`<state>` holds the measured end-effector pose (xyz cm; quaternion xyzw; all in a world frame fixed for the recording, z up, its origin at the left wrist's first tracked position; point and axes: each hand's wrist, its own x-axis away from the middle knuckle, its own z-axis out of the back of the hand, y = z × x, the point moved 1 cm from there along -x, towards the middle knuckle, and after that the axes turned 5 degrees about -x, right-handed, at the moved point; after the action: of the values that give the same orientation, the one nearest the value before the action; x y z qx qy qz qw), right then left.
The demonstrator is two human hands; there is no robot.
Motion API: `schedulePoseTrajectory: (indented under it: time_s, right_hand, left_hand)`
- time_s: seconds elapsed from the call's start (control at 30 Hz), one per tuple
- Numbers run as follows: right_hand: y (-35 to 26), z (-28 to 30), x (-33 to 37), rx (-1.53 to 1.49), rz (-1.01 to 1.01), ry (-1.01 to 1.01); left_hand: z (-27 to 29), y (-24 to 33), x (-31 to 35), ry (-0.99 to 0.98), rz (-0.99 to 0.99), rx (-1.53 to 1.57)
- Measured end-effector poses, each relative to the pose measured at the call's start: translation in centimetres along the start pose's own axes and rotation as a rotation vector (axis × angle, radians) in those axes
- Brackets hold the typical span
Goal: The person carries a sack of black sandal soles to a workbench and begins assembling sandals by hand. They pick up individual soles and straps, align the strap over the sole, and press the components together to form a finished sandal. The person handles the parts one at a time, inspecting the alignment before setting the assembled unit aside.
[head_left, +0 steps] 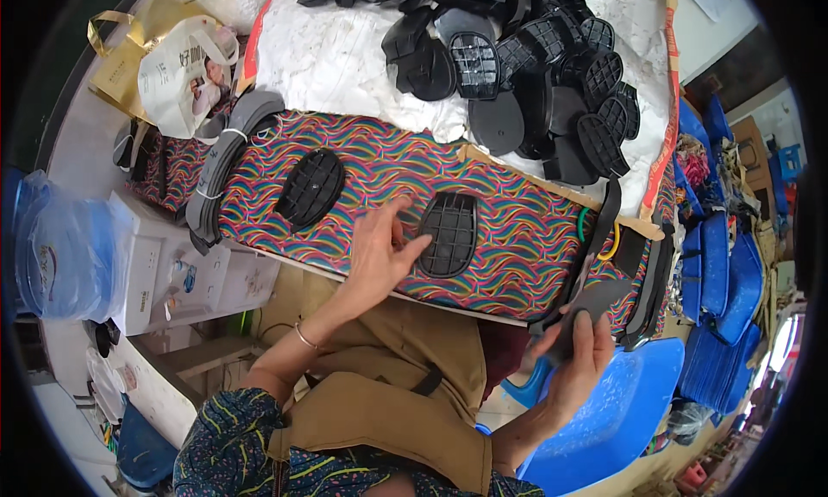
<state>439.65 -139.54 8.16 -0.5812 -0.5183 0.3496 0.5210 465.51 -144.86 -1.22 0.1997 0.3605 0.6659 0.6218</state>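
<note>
My left hand [379, 251] hovers over the patterned cloth, its fingers spread and its thumb at the left edge of a black shoe heel piece [450, 236]. That heel piece lies with its grid of ribs facing up. A second ribbed black heel piece [312, 189] rests farther left, apart from the hand. At the table's right front edge, my right hand [580, 350] is closed on a thin dark grey sole [593, 310], pinched between thumb and fingers. The hand partly covers the sole's near end.
Many black heel pieces [476, 64] lie heaped on a white sack [332, 62] at the back. Tied grey soles [226, 165] stand at the left end. Scissors with a yellow handle loop [611, 243] lie at right, above a blue tub [614, 411]. Bags [181, 75] stand at back left.
</note>
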Motion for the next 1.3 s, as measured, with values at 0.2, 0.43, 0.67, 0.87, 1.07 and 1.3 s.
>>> schedulePoseTrajectory:
  time_s: [0.2, 0.43, 0.67, 0.87, 1.07, 1.3]
  right_hand:
    - [5.4, -2.5, -3.5, 0.301, -0.092, -0.143]
    - [10.2, -3.6, -6.8, 0.408, -0.073, -0.171]
    - [11.1, -4.3, -7.6, 0.479, -0.089, -0.238]
    - [11.1, -4.4, -7.4, 0.436, -0.103, -0.226]
    - [11.6, -4.4, -7.3, 0.427, -0.043, -0.189]
    - [11.5, -4.1, -7.2, 0.484, -0.066, -0.207]
  left_hand:
    - [-2.8, -1.0, -5.0, 0.151, -0.389, -0.090]
    - [-3.2, -0.9, -2.7, -0.183, 0.072, 0.803]
    - [-2.6, -0.8, -2.0, -0.477, 0.534, 1.155]
    - [-3.4, -0.2, -2.6, -0.575, 0.533, 1.003]
    - [-4.9, 0.1, -3.0, -0.560, 0.455, 0.880]
    - [-5.2, 0.5, -3.1, -0.476, 0.459, 0.904]
